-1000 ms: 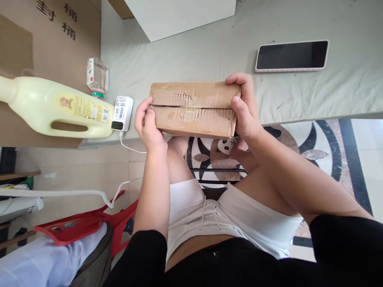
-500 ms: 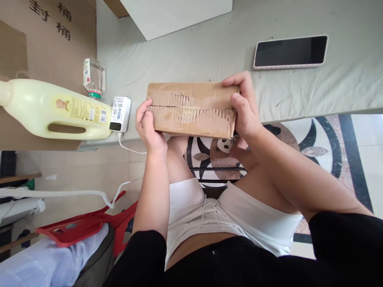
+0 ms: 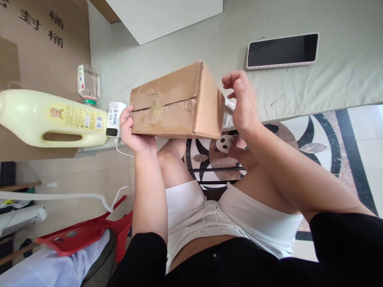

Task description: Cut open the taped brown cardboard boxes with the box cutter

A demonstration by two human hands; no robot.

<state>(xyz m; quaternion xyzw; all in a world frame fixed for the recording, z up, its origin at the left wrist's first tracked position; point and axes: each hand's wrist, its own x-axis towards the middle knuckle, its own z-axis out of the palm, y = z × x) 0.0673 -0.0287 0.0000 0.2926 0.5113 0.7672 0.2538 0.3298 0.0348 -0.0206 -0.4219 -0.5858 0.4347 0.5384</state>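
A pale, slightly creased cloth (image 3: 344, 79) is covering the table, its near edge running across above the person's knees. Below, plain light tiles (image 3: 68, 171) are showing on the left and a patterned stone floor (image 3: 314, 148) on the right. A red chair (image 3: 74, 237) is standing at lower left.

The cardboard box (image 3: 166, 107) is sitting tilted at the table's near edge, between the hands, its right end turned partly into view; whether its underside is touching the cloth cannot be told. The left hand (image 3: 133, 133) is gripping its left end, fingers closed around the corner. The right hand (image 3: 243, 103) is hovering apart from the right end, its fingers bending loosely, part open, with nothing visible in them. A small white thing (image 3: 229, 104) is peeking out between box and right hand, mostly hidden.

Just beside the left hand, a white device (image 3: 116, 117) is standing close, with a cable (image 3: 119, 148) trailing off the edge. Farther left, a pale yellow jug (image 3: 54, 119) and a clear bottle (image 3: 92, 83) are lying near a large printed carton (image 3: 60, 59). A phone (image 3: 283, 52) is lying at the far right, well apart from the box.
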